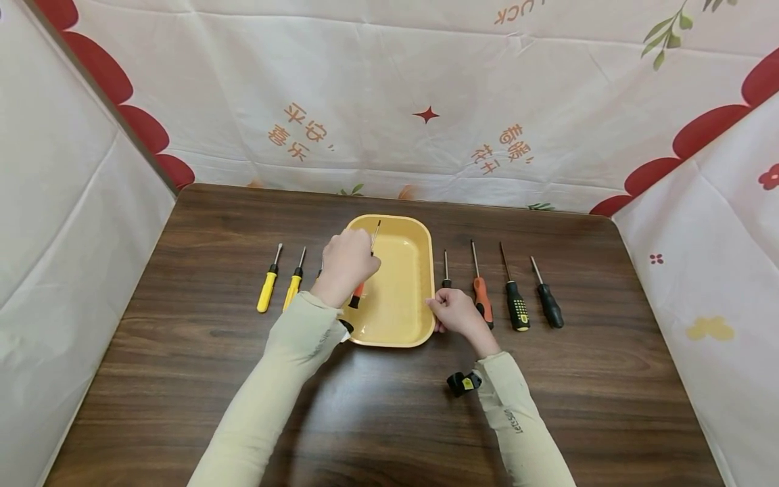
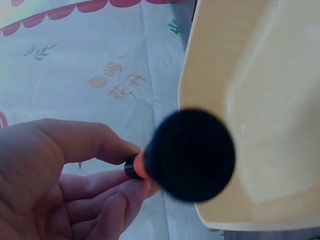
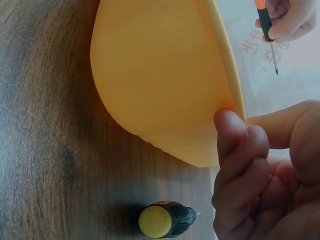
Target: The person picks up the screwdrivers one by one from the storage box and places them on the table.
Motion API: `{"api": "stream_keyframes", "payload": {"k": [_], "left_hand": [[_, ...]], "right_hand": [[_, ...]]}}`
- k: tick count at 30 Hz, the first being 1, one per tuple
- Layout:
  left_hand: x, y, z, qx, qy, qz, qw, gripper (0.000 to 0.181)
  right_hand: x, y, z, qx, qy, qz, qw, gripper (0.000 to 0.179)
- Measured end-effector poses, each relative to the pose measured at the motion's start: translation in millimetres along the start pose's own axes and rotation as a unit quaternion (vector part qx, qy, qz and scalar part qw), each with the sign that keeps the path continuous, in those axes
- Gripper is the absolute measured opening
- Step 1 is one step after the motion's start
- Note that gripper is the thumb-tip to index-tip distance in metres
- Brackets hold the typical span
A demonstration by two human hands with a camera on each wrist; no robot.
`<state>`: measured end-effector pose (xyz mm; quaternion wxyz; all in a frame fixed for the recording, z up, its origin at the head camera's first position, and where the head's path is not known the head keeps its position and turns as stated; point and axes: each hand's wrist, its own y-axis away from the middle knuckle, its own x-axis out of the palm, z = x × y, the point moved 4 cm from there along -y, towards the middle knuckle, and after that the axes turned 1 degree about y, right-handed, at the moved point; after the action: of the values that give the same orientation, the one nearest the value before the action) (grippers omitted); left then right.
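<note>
My left hand [image 1: 348, 264] pinches an orange and black screwdriver [image 1: 357, 295] over the left part of a yellow plastic tray [image 1: 398, 345]. The screwdriver's thin shaft points toward the back, and its black handle end [image 2: 192, 155] faces the camera in the left wrist view. Thumb and fingers of my right hand [image 1: 455, 310] pinch the tray's right rim, as the right wrist view shows; there the held screwdriver appears above the rim. Just behind the right hand lies another screwdriver [image 1: 447, 283], its handle partly covered by the hand.
Left of the tray lie yellow screwdrivers [image 1: 266, 289] [image 1: 293, 287], and one more shaft shows beside the left hand. To the right lie an orange screwdriver [image 1: 481, 297], a black-and-yellow one [image 1: 517, 308] and a black one [image 1: 550, 308]. Printed cloth [image 1: 389, 101] hangs behind the wooden table [image 1: 389, 419].
</note>
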<state>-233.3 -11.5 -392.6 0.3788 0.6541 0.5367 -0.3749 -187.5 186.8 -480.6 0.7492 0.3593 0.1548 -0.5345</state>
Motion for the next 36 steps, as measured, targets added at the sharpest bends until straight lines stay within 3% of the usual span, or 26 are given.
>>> {"api": "stream_keyframes", "payload": {"k": [9, 17, 24, 36], "left_hand": [[-9.8, 8.8, 13.8, 0.013, 0.005, -0.035, 0.9993, 0.036], [-11.7, 18.3, 22.9, 0.042, 0.007, -0.056, 0.9975, 0.036], [-6.2, 20.8, 37.4, 0.036, 0.002, -0.061, 0.9975, 0.034], [-12.3, 30.5, 67.2, 0.039, 0.011, -0.119, 0.9920, 0.016]], "right_hand": [[1, -1.1, 0, -0.001, 0.018, -0.003, 0.9998, 0.029], [1, -0.6, -1, 0.003, 0.015, -0.003, 0.9999, 0.028], [0, 0.3, 1, 0.000, 0.015, -0.002, 0.9999, 0.028], [0, 0.9, 1, -0.003, 0.009, 0.000, 1.0000, 0.028]]}}
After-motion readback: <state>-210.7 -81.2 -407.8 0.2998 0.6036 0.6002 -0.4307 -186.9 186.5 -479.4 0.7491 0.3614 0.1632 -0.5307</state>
